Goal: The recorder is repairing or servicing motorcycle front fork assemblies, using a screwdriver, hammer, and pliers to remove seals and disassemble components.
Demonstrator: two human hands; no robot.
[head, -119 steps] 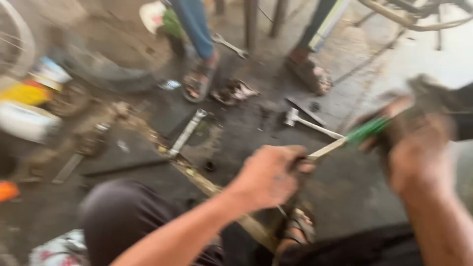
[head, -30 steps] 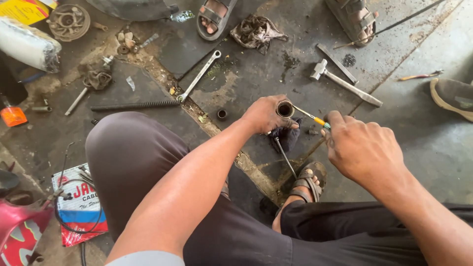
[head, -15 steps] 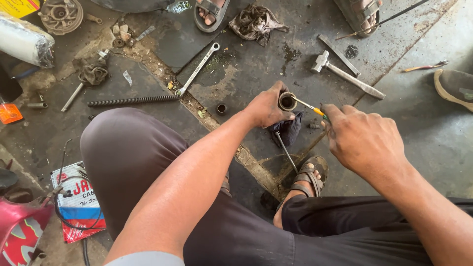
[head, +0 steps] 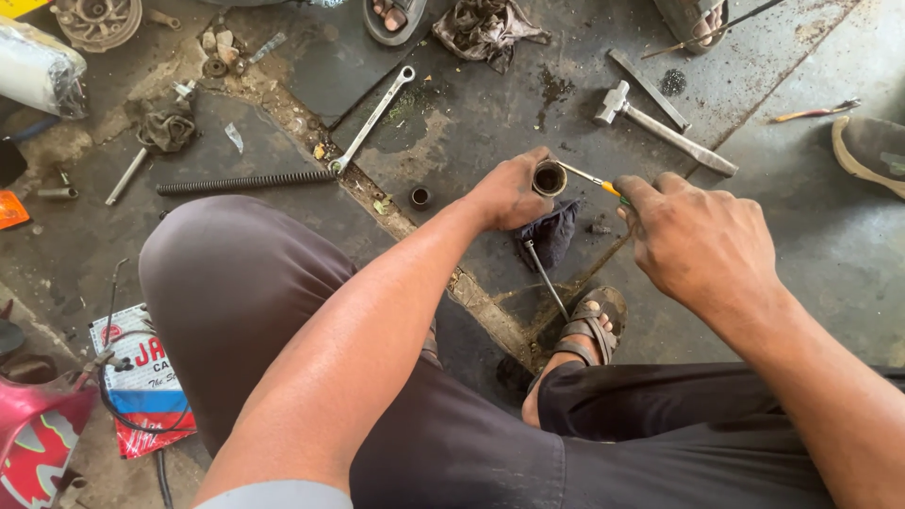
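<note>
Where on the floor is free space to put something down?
Bare concrete lies right of the hammer, toward the shoe. A small patch lies between the wrench and the left hand. The top left, near the spring, is crowded with parts.

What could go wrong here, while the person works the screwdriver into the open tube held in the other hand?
The screwdriver tip sits at the tube mouth, close to the left hand; a slip could probably jab its fingers. The tube is held upright over a dark rag by the left hand alone, so it might tip.
</note>
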